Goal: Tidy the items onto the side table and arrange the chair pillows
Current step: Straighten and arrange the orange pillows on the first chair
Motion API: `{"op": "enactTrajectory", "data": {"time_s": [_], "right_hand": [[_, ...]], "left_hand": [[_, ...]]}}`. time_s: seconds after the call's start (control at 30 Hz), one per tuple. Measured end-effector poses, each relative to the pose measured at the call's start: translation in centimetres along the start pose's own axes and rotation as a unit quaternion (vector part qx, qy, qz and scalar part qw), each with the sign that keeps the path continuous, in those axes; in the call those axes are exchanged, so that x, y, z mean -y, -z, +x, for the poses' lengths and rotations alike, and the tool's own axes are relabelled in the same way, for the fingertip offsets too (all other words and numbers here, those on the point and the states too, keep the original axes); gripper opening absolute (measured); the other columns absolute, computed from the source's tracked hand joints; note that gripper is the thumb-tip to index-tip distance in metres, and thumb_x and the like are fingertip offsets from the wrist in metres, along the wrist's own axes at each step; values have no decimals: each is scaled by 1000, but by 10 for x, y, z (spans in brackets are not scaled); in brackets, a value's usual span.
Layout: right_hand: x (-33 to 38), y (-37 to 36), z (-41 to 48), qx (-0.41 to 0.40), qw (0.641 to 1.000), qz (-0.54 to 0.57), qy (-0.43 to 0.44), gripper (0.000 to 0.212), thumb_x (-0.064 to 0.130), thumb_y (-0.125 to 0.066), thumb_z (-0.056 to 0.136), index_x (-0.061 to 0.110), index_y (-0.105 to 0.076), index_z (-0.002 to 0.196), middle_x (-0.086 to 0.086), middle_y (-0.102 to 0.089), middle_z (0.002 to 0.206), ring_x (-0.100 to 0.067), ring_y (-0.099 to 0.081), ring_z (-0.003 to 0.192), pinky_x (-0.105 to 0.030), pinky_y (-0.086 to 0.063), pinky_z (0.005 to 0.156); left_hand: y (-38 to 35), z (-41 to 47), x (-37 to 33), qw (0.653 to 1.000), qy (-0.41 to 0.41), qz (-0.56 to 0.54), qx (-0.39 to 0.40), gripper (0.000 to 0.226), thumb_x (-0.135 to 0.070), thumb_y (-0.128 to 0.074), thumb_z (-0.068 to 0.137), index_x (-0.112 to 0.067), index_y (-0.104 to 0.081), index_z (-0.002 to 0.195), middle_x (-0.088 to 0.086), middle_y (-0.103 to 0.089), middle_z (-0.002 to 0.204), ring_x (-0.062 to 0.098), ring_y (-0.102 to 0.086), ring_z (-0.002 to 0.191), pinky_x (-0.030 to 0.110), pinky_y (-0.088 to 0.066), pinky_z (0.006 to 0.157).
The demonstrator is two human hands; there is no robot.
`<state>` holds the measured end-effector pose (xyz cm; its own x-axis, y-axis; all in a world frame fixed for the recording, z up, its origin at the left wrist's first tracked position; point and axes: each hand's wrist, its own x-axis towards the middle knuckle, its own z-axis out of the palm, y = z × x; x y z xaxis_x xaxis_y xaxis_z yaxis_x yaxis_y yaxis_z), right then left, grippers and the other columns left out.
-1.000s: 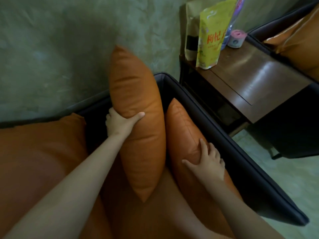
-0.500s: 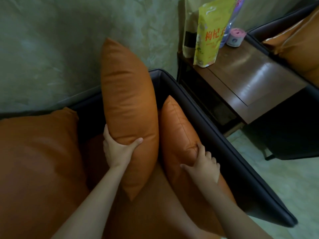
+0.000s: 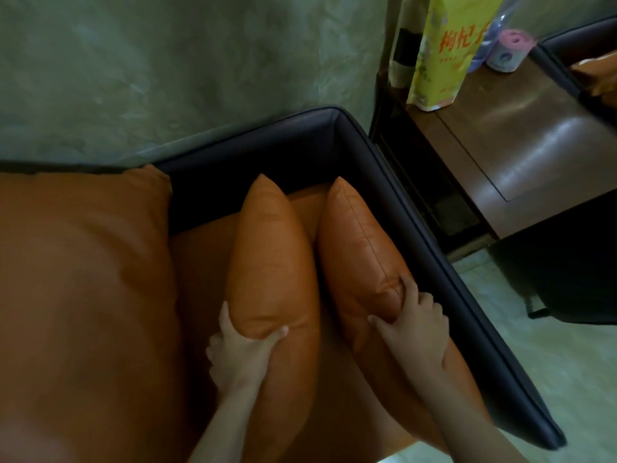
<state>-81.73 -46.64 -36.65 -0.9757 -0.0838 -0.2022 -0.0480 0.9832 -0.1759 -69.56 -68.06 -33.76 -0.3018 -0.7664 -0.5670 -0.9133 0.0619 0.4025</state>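
Two orange pillows stand on edge on the chair's orange seat. My left hand (image 3: 238, 354) grips the lower part of the left pillow (image 3: 272, 255), thumb across its front. My right hand (image 3: 414, 324) pinches the seam of the right pillow (image 3: 359, 238), which leans against the dark blue armrest (image 3: 444, 265). The two pillows stand side by side, nearly touching. On the wooden side table (image 3: 521, 135) at the upper right stand a yellow pouch (image 3: 447, 51), a beige bag (image 3: 405, 41) behind it, a clear bottle and a small pink-topped roll (image 3: 509, 50).
A large orange back cushion (image 3: 83, 279) fills the left side. The green wall (image 3: 200, 68) is behind the chair. Another dark chair with an orange cushion (image 3: 597, 71) stands beyond the side table. Pale floor (image 3: 551, 362) shows at the lower right.
My left hand has brought the left pillow down from raised above the chair back onto the seat beside the right pillow. My right hand has closed tighter on the right pillow's seam.
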Motion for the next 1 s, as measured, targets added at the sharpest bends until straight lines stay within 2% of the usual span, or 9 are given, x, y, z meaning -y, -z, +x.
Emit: {"op": "enactTrajectory", "data": {"time_s": [0.1, 0.37, 0.53, 0.6, 0.7, 0.8, 0.87, 0.93, 1.0], "right_hand": [[0, 1, 3, 15, 1000, -2, 5, 98, 66, -69, 66, 29, -23, 144, -13, -51, 123, -31, -50, 111, -43, -41, 96], [-17, -2, -12, 12, 1000, 3, -2, 97, 67, -71, 62, 27, -28, 140, -14, -56, 113, -32, -55, 101, -42, -44, 88], [-16, -2, -7, 44, 999, 6, -9, 107, 72, -69, 59, 27, -20, 143, -17, -46, 130, -35, -45, 119, -48, -37, 99], [-13, 5, -14, 53, 998, 24, -7, 109, 72, -68, 60, 27, -17, 146, -16, -36, 142, -34, -35, 130, -48, -31, 107], [3, 21, -35, 28, 998, 50, 37, 102, 71, -64, 66, 28, -19, 146, -11, -25, 150, -29, -23, 138, -46, -24, 112], [28, 36, -68, 45, 992, 104, 56, 94, 68, -60, 73, 27, -19, 147, -8, -26, 150, -27, -25, 137, -44, -26, 111], [49, 36, -93, 97, 975, 196, 36, 92, 70, -58, 75, 29, -20, 148, -6, -28, 150, -25, -25, 138, -44, -28, 111], [76, 29, -121, 193, 925, 326, -26, 93, 70, -57, 74, 29, -18, 149, -6, -26, 153, -26, -26, 139, -45, -27, 112], [105, 18, -155, 262, 876, 397, -74, 97, 68, -59, 73, 27, -17, 150, -8, -28, 153, -27, -33, 137, -42, -29, 111]], "left_hand": [[-2, 12, -4, 1000, 12, 2, 11, 129, -70, -80, 43, -44, -6, 146, 14, -40, 138, 36, -40, 126, 55, -41, 98], [6, 19, 7, 999, 7, -25, 35, 131, -70, -81, 43, -46, -4, 146, 13, -36, 141, 34, -37, 128, 52, -40, 101], [13, 18, 8, 998, 10, -37, 56, 131, -68, -82, 44, -45, -4, 147, 12, -34, 144, 34, -36, 130, 53, -39, 102], [19, 13, 7, 997, 8, -50, 63, 131, -67, -83, 43, -46, -5, 147, 12, -36, 143, 34, -39, 128, 52, -41, 101], [29, 0, 6, 997, 5, -54, 63, 128, -69, -81, 41, -46, -10, 145, 9, -43, 138, 32, -47, 121, 51, -45, 96], [45, -18, 17, 997, 2, -65, 51, 116, -63, -81, 50, -43, -19, 145, 4, -50, 134, 29, -53, 115, 42, -48, 92], [61, -32, 32, 995, 0, -83, 49, 107, -59, -82, 55, -40, -25, 144, 2, -52, 133, 28, -54, 115, 37, -46, 88], [75, -47, 51, 994, 3, -97, 56, 104, -59, -82, 53, -42, -29, 141, -1, -54, 132, 28, -55, 114, 38, -46, 90], [86, -63, 74, 992, 2, -107, 60, 104, -62, -81, 48, -45, -32, 138, -3, -56, 131, 27, -56, 114, 42, -47, 94]]}}
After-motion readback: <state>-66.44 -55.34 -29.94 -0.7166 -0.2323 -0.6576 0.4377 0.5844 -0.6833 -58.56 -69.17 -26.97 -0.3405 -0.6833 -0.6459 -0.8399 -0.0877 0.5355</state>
